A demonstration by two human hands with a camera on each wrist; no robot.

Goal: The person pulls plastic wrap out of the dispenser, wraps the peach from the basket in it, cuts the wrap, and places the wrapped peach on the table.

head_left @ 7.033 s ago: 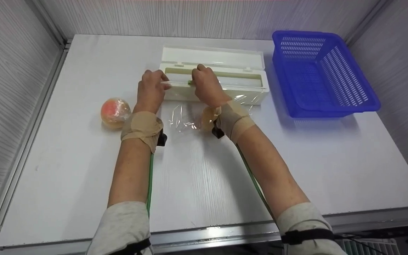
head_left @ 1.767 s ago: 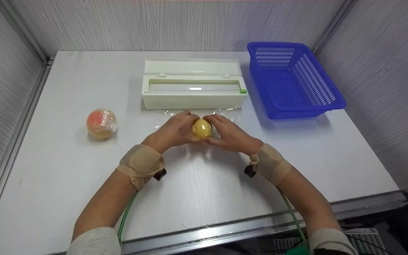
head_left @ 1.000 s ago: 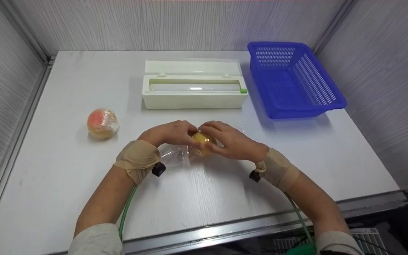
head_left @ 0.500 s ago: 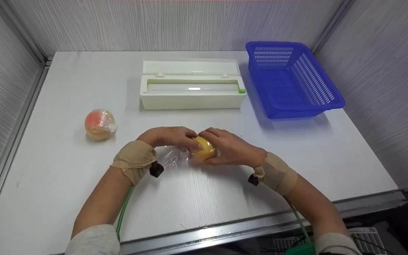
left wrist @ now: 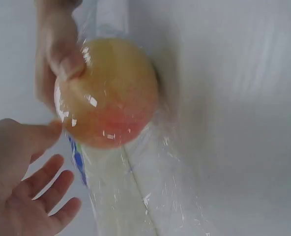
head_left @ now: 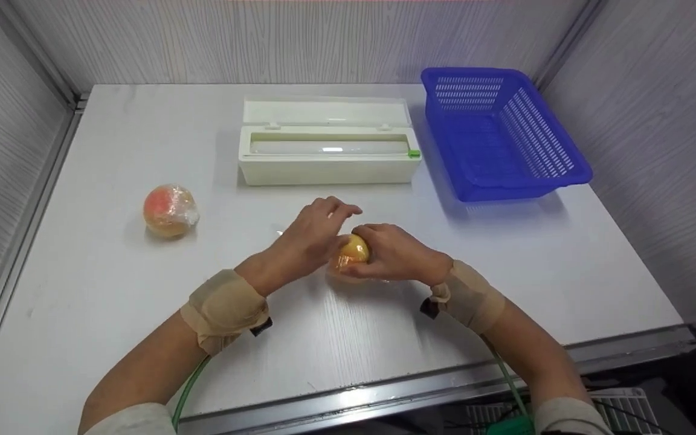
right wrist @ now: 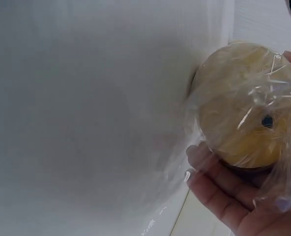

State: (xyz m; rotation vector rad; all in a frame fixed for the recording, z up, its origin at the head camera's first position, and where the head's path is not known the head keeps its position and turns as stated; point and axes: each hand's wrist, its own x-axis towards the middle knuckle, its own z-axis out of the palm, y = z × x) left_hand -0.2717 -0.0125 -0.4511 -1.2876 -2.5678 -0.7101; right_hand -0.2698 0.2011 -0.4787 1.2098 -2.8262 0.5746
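Observation:
A yellow peach with a red blush (head_left: 355, 248) is held just above the table in front of me, with clear cling film around it. My right hand (head_left: 401, 254) grips it from the right, thumb across its near side. Loose folds of film (right wrist: 251, 105) gather over the peach in the right wrist view. My left hand (head_left: 307, 243) is at the peach's left side, fingers stretched out and apart from it. In the left wrist view its thumb tip touches the film-covered skin, and more film (left wrist: 160, 196) trails off the fruit.
Behind the hands stands a white cling film dispenser (head_left: 330, 173), lid up, its green slide cutter (head_left: 414, 154) at the right end. A blue basket (head_left: 466, 175) is at the back right. Another film-wrapped peach (head_left: 170, 211) sits on the left.
Seven seconds ago my hands were at the dispenser, the right on the cutter. Since then they have moved to the peach and drawn it nearer. My left fingers have just spread off it.

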